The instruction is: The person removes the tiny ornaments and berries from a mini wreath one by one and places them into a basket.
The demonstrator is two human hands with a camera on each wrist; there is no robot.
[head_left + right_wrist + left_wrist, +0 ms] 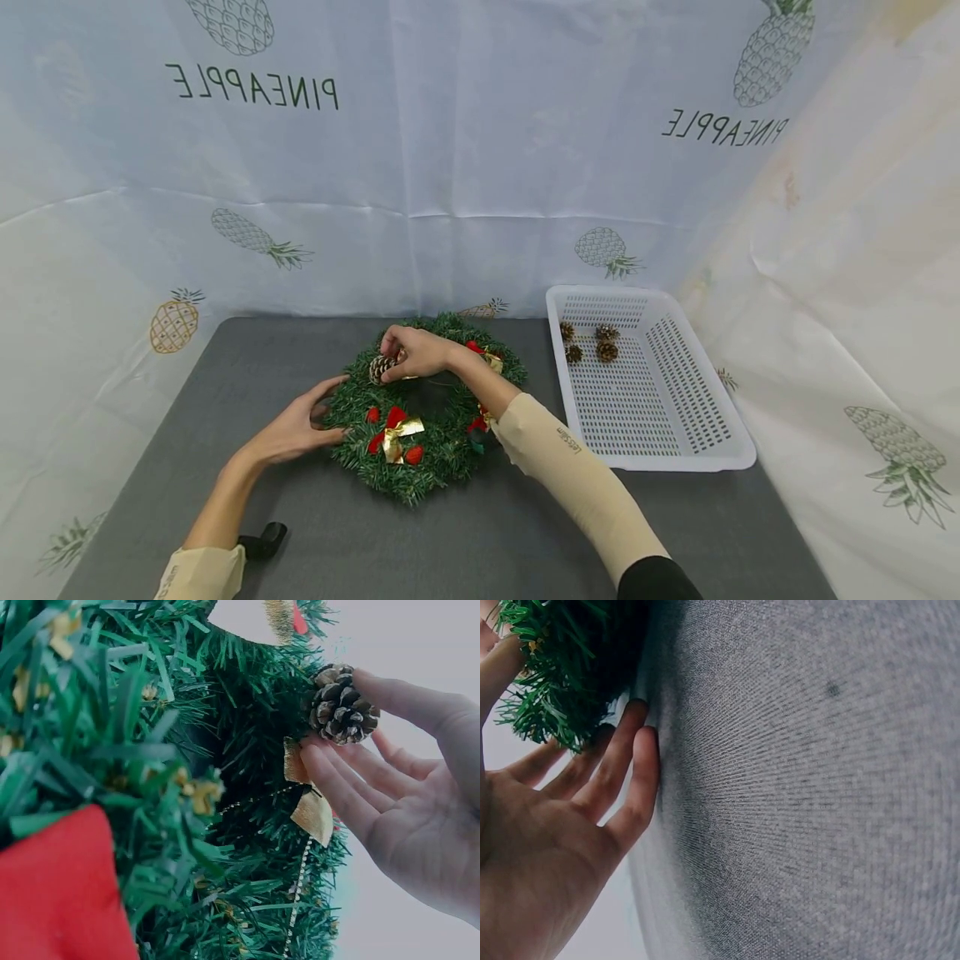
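A green Christmas wreath [450,458] with red-and-gold bows and red berries lies on the grey table. My right hand [420,352] pinches a pine cone [345,706] between thumb and fingers, over the wreath's upper left part. Right beside those fingertips, a gold ribbon [313,815] shows in the right wrist view. At the wreath's left edge, my left hand [288,425] holds the rim with thumb and fingers spread around it. The left wrist view has the fingers [615,761] reaching under the green needles, their tips partly hidden.
A white plastic basket [738,433] stands on the right with several pine cones [607,351] at its far left. A black object [262,542] lies by the left forearm. Behind the table [360,550] hangs a white curtain [487,150] printed with pineapples.
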